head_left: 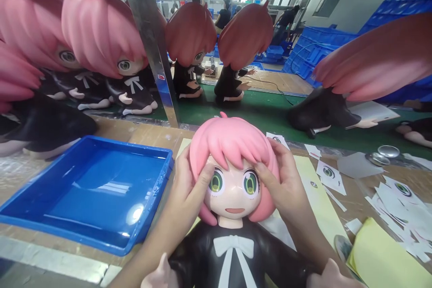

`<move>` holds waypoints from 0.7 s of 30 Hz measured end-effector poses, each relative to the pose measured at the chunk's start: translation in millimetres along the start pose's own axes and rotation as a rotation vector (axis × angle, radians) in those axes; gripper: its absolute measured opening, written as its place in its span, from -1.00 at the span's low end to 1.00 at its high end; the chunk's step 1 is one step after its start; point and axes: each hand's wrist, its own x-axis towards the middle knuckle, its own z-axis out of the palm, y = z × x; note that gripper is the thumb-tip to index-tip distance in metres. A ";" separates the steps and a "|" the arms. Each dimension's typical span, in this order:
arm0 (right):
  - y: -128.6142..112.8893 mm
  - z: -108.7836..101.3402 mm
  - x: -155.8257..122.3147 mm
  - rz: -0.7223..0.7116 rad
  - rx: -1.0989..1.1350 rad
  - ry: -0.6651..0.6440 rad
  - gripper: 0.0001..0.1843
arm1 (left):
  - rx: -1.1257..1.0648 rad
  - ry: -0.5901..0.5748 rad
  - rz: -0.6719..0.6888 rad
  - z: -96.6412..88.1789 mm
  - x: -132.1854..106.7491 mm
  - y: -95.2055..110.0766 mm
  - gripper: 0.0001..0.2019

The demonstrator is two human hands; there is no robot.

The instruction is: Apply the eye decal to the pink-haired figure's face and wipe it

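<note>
A large pink-haired doll figure [232,135] in a black dress with a white bow faces me at the front of the workbench. My left hand [191,177] wraps the side of its head, thumb pressed at the outer edge of the green eye on that side. On the opposite side my right hand [281,173] grips the hair, its thumb beside the other green eye. Both palms cup the head between them; most fingertips are hidden behind the hair. Paper eye decals [329,172] and several cut scraps lie to the right of the figure.
A blue tray [111,243] with a shiny, liquid-looking surface inside stands at left. More pink-haired figures [191,31] line the green conveyor [266,101] behind. A metal post [148,40] rises before them. Yellow paper [388,252] lies at right. Other people [223,14] are in the background.
</note>
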 end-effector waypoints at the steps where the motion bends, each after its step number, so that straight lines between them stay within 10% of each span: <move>1: 1.0 -0.8 -1.0 0.004 0.005 -0.007 -0.33 | -0.008 -0.001 0.004 -0.6 -0.2 -1.3 -0.40; 21: 10.9 -6.1 -8.2 0.110 -0.019 0.019 -0.21 | 0.025 -0.092 0.099 -7.0 -1.6 -9.5 -0.29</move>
